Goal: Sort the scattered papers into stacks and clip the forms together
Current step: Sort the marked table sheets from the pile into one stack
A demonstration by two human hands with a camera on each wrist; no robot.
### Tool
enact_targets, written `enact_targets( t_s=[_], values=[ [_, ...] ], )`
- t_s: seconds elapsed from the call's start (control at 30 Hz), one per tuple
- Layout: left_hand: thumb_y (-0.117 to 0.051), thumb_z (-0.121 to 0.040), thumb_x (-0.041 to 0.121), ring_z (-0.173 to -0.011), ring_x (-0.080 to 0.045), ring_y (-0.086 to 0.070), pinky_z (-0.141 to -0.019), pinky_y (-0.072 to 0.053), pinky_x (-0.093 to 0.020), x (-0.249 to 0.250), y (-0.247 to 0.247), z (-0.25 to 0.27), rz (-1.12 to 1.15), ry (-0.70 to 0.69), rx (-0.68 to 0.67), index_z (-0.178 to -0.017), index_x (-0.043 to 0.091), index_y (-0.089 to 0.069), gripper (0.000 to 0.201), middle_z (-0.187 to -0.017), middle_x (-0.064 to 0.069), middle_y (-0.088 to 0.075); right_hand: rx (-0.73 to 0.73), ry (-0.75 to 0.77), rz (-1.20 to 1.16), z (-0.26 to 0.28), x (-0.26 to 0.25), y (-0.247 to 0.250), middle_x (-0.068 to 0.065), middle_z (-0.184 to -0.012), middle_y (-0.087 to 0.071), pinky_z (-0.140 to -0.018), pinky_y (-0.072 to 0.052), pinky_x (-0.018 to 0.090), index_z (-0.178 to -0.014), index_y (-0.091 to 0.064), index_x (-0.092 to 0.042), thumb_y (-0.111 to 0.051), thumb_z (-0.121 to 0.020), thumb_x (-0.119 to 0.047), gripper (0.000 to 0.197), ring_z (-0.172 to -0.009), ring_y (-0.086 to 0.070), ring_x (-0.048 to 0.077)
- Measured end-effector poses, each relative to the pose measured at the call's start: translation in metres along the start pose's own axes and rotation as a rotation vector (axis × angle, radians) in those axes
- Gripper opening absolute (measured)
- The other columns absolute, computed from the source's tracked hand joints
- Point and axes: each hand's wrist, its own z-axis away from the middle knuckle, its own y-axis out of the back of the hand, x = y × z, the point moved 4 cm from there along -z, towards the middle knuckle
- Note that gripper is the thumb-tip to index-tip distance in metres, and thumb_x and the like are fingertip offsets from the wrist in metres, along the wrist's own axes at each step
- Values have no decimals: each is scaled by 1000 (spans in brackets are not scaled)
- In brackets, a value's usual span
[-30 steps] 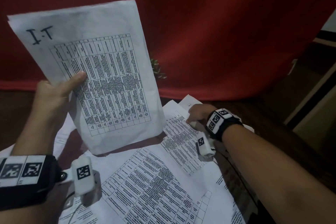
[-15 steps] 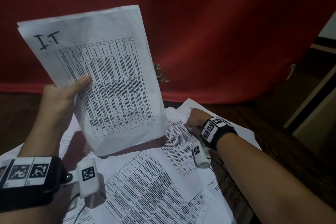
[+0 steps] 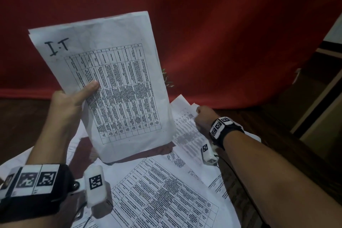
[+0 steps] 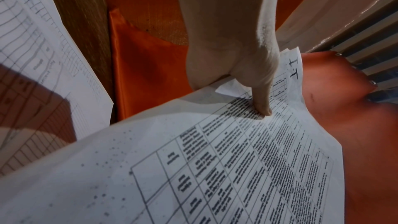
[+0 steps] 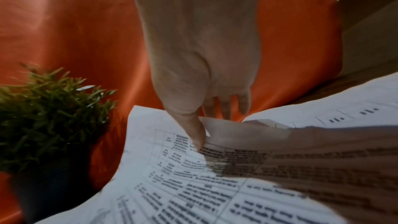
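Red cloth backdrop (image 3: 222,33) behind a dark wooden table (image 3: 288,155), littered with printed table forms. Left hand (image 3: 66,105) raised, thumb across the face and fingers behind a held stack marked "I.T" (image 3: 118,87), clamped at its left edge; more than one sheet in it, judging by offset edges at the top corner. Right hand (image 3: 202,116) reaching to the far sheet (image 3: 187,127) lying near the backdrop; in the right wrist view thumb (image 5: 193,134) pressing on the printed face with fingers curled under the lifted edge, so a pinch on that one sheet. Sheet bowed upward at the pinch, rest of it on the table. Small potted plant (image 5: 49,113) just beside the sheet's far corner. More loose forms (image 3: 162,196) spread below, overlapping. Step in hand, by judgement: gathering the far sheet to join the held stack. Best done by lifting straight up before drawing back, to keep the corner clear of the plant and avoid dragging the sheets beneath. Worth checking the heading before adding, since only matching forms belong together. Slide in behind or on top with edges roughly aligned, left thumb easing briefly to admit it. Risk: thin paper creasing at the pinch. No clip seen anywhere in view.
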Motion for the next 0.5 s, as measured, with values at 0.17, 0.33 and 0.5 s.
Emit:
enact_targets(
  t_s=[0.17,0.33,0.5],
  values=[
    [-85,-72,39,-104,-22,-77,-103,-55,-50,0,-7,4,-10,-1,-22,-99,23,-82,31,-112,-1,-80,-41,34,2,-15,1,-9,10,-64,-60,-54,-45,29,-78,-59,-5,-60,-80,-1,4,-61,-62,27],
    [-83,-76,34,-106,-22,-77,-106,-53,-50,-1,-8,2,-21,-8,-17,-98,23,-82,25,-111,0,-81,-17,66,-11,-21,-10,-3,3,-69,-61,-67,-47,33,-75,-56,-13,-58,-80,-3,11,-70,-60,27],
    [-84,-75,40,-108,-24,-76,-107,-52,-52,-3,-4,2,-41,-7,-15,-105,19,-80,37,-114,-2,-80,66,140,-111,-27,-6,15,3,-68,-62,-60,-47,35,-74,-57,-15,-63,-86,-8,15,-71,-63,26]
  ],
)
